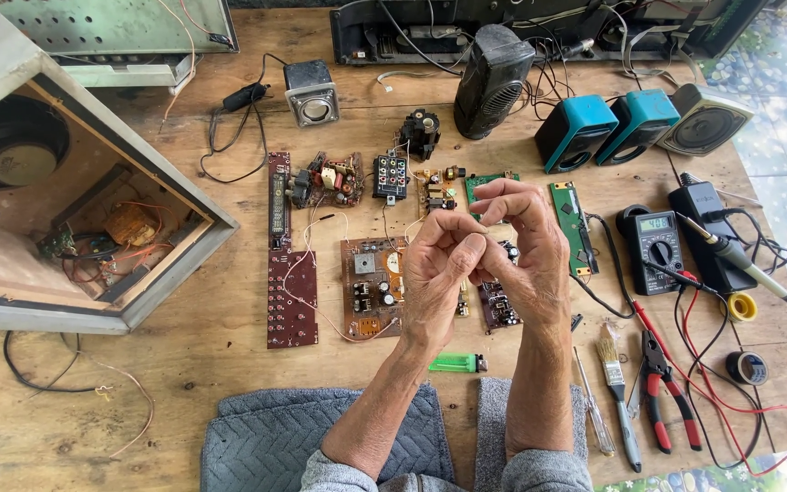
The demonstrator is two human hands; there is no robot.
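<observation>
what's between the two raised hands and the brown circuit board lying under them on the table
Nothing visible. The left hand and right hand are raised together, fingertips pinched over the wooden table. The brown circuit board lies flat just below and left of them, partly hidden by the left hand. Whether the fingers hold anything is too small to tell.

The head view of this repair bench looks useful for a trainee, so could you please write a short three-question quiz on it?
1. True or false: the left hand and right hand are raised together above the circuit boards.
2. Which lies nearest the person's wrists? A) green lighter B) digital multimeter C) open speaker cabinet
3. What colour are the two matching small speakers at the back right of the wooden table?

Key: 1 true; 2 A; 3 blue. Whether the fingers pinch anything cannot be made out.
</observation>
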